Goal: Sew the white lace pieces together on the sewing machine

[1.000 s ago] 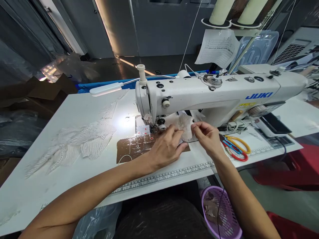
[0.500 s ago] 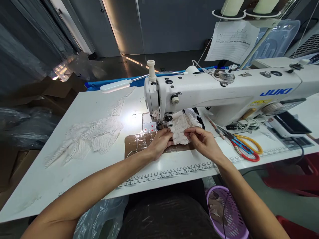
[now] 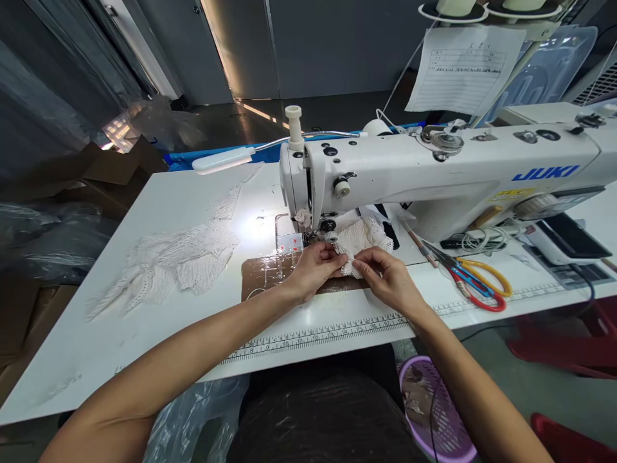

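Observation:
A piece of cream lace fabric (image 3: 360, 236) lies bunched beside the needle area of the white sewing machine (image 3: 376, 170). My left hand (image 3: 315, 267) pinches its near left edge, close to the presser foot, which is partly hidden. Thumb and fingers of my right hand (image 3: 383, 273) grip the same edge a little to the right, so the two hands nearly meet. Under both hands is a brown plate (image 3: 267, 273) set in the table. More pieces of white lace (image 3: 186, 260) are spread out on the left.
Scissors with red and yellow handles (image 3: 482, 283) lie to the right, near coiled cable (image 3: 484, 239). A printed ruler strip (image 3: 337, 331) follows the table's front edge. Below hangs or stands a purple basket (image 3: 446, 418). A lamp (image 3: 224, 159) reaches over the table's back.
My right hand has moved left, closer to my left hand, and the lace between them is now gathered. The whole view has shifted slightly.

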A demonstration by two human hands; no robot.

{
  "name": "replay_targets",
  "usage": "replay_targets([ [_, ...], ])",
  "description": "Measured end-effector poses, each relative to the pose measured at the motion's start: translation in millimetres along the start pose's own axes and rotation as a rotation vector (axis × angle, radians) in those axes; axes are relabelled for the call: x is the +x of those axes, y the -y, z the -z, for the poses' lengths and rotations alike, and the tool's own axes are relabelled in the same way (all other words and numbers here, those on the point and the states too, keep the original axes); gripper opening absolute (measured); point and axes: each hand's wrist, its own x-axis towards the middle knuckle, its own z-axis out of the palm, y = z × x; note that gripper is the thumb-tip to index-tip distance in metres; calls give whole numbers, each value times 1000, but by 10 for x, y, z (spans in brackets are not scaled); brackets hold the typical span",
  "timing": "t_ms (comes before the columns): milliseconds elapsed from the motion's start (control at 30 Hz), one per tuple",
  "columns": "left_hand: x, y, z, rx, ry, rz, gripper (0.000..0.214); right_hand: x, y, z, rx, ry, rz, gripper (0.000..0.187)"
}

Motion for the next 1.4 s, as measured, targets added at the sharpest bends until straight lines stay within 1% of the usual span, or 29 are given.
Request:
replay_targets([
  [100, 11, -10, -13, -5, -7, 6, 14, 6, -17, 10, 85, 2, -82, 23],
  [200, 18, -15, -29, 1, -24, 12, 12, 16, -44, 17, 226, -9, -150, 29],
  [333, 12, -10, -39, -1, -36, 14, 14, 24, -78, 25, 387, 4, -226, 33],
  [400, 4, -6, -33, -11, -27, 4, 15, 25, -90, 27, 403, 4, -233, 33],
  [500, -4, -5, -18, -64, 11, -1, 5, 26, -91, 27, 383, -9, -219, 32],
  [567, -4, -7, -11, -99, 37, -5, 11, 27, -79, 24, 383, -9, -218, 32],
  [633, 2, -5, -9, -64, 31, -26, 14, 26, -61, 19, 387, -17, -225, 31],
  [733, 19, 10, -5, 74, -8, -63, 19, 26, -41, 8, 410, -28, -243, 31],
  [800, 36, 23, 1, 124, -10, -70, 24, 41, -45, 18, 472, -84, -252, 29],
  [900, 61, 39, 13, 127, -17, -61, 24, 113, -75, 107, 575, -249, -234, 26],
  [1000, 80, 47, 21, 117, -30, -39, 23, 234, -117, 308, 703, -452, -195, 24],
  [1067, 88, 49, 24, 106, -23, -29, 22, 311, -148, 472, 814, -563, -186, 20],
  [1167, 90, 40, 25, 84, -16, -33, 23, 369, -181, 678, 911, -629, -176, 13],
  [1267, 75, 14, 23, 67, -19, -37, 24, 348, -143, 805, 913, -679, -97, 9],
  [1367, 58, -11, 18, 57, -12, -37, 25, 263, 14, 905, 817, -766, 34, 5],
  [1400, 55, -16, 17, 51, -9, -37, 26, 224, 86, 939, 768, -797, 71, 8],
])
